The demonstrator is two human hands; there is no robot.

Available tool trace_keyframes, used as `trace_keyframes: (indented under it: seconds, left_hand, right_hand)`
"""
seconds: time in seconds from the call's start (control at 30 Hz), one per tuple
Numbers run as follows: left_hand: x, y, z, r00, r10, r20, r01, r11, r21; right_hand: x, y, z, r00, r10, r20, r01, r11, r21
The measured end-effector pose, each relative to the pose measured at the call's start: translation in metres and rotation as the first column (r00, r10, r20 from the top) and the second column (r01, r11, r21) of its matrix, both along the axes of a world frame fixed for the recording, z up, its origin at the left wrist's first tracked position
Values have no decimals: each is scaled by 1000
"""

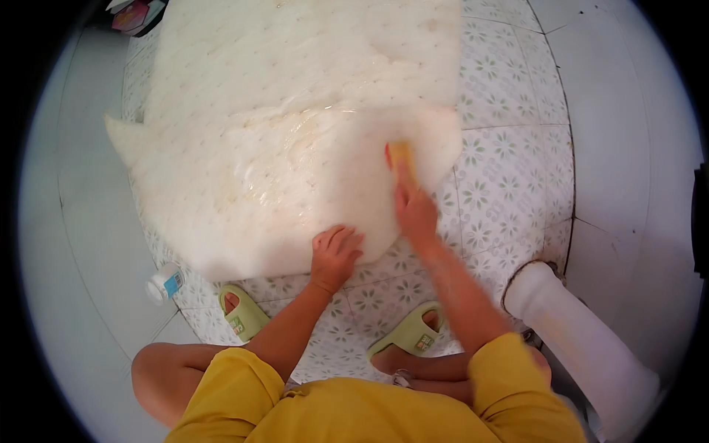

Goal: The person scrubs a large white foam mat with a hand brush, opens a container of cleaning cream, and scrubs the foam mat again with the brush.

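Note:
A large cream-coloured quilted mat (221, 155) is spread over the tiles, with wet, shiny patches near its middle. My right hand (416, 214) grips a yellow scrub brush (402, 159) with red along its left side; motion blurs both. The brush lies over the right part of the mat, and its underside is hidden. My left hand (337, 255) rests on the mat's near edge, its fingers slightly bent and apart, holding nothing.
Patterned floor tiles (509, 170) surround the mat. A white pipe (576, 325) rises at the lower right. To the left stands a clear container with a blue label (166, 283). Green slippers (244, 314) are on my feet. Grey walls flank both sides, and a pinkish item (131, 16) sits at upper left.

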State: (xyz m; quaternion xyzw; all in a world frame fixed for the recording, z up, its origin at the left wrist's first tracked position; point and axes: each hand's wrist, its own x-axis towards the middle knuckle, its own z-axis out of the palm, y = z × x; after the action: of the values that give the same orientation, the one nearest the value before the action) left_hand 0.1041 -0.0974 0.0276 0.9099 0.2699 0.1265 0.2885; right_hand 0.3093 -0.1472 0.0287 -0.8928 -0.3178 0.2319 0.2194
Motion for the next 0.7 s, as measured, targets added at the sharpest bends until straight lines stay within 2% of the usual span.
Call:
trace_keyframes:
  seconds: [0.1,0.13,0.17,0.2,0.27,0.3,0.37,0.4,0.5,0.53,0.57,0.6,0.63,0.7]
  left_hand:
    - [-8,8,-4,999,-31,32,31,999,-8]
    - [-11,10,-5,998,-55,33,56,998,0]
    - [-12,13,-7,996,-78,35,77,997,14]
    - [-13,16,-7,996,-86,39,86,996,13]
    - [-15,19,-6,987,-124,101,130,990,-55]
    - [-15,21,-5,986,-127,105,133,990,-52]
    - [-16,23,-4,985,-135,105,143,987,-76]
    - [-15,24,-4,984,-133,119,143,987,-76]
    - [-21,25,-7,982,-130,134,136,990,-34]
    - [-22,26,-10,980,-109,165,121,991,-65]
    - [-26,25,-12,977,-90,192,110,989,-98]
    - [-28,25,-13,978,-90,189,110,989,-98]
    - [-25,27,-15,974,-101,203,125,986,-106]
    - [-26,30,-15,971,-112,212,138,984,-112]
  right_hand:
    - [-96,-36,5,995,-82,58,78,995,55]
    - [-107,-38,14,998,-30,64,32,999,-37]
    - [-111,-36,19,998,24,66,-16,992,-122]
    - [-91,-26,17,997,16,69,-7,992,-124]
    - [-30,-2,9,980,-10,197,38,990,-139]
    - [-30,-3,7,980,-13,201,41,990,-136]
    - [-32,-4,-1,975,-137,173,140,990,-7]
    - [-62,-18,-4,975,-127,180,137,990,-45]
    - [-114,-43,1,965,26,261,-8,998,-69]
    - [-118,-41,3,945,92,314,-79,995,-54]
    - [-93,-36,-6,902,168,398,-124,983,-134]
    - [-64,-19,-5,937,130,324,-63,976,-210]
    - [-37,-1,3,946,62,319,5,979,-206]
    - [-26,17,8,970,-45,238,67,994,-84]
